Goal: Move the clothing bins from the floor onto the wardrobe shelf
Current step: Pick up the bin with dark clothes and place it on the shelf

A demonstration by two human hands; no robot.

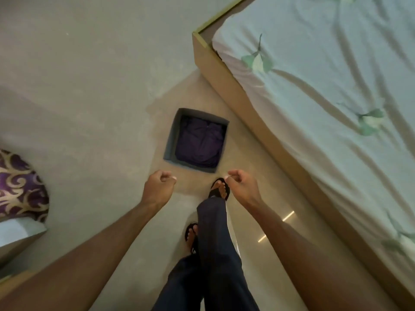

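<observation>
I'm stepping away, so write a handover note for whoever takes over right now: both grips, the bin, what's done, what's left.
Left grip: fingers curled, holding nothing. Right grip: the same.
Grey bin with purple clothing: on the floor beside the bed, just ahead of both grips, untouched.
Done: nothing that shows here; the wardrobe shelf is out of view.
Left: take hold of the bin, lift it, set it on the shelf.

Dark blue trousers [213,243] are worn, long and loose down to the ankles. Black flip-flop sandals [213,192] are worn on both feet. The forearms [107,239] are left bare.
</observation>
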